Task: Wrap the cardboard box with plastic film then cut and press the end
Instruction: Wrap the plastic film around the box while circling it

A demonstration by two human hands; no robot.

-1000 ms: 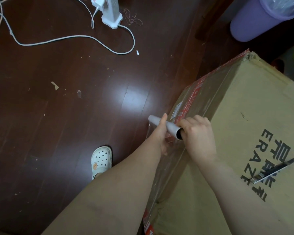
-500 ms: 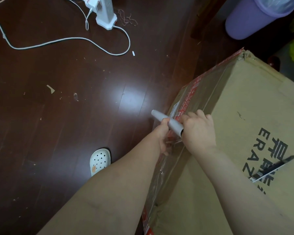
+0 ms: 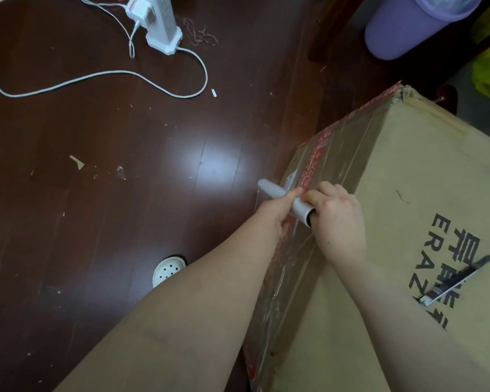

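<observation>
**The film roll [image 3: 275, 191] lies across the cardboard box [image 3: 408, 179] edge**

Both hands grip the film roll at the box's top left edge: the left hand [image 3: 272, 212] on its middle, the right hand [image 3: 334, 216] round its near end. Its long axis points away-left, over the floor [image 3: 125, 222]. The box side seems already wrapped.

A dark, glossy wooden floor [image 3: 96, 250] fills the frame's left. At upper left lies a white power strip [image 3: 164, 26] with a looping white cable [image 3: 119, 73] and a tangle of reddish thread [image 3: 201, 35] beside it. Small scraps dot the boards, one pale cardboard scrap [image 3: 78, 162] at mid-left. A white clog [image 3: 167, 271] shows at lower centre, a purple bin [image 3: 408, 26] at upper right, and the cardboard box [image 3: 408, 165] on the right.
</observation>
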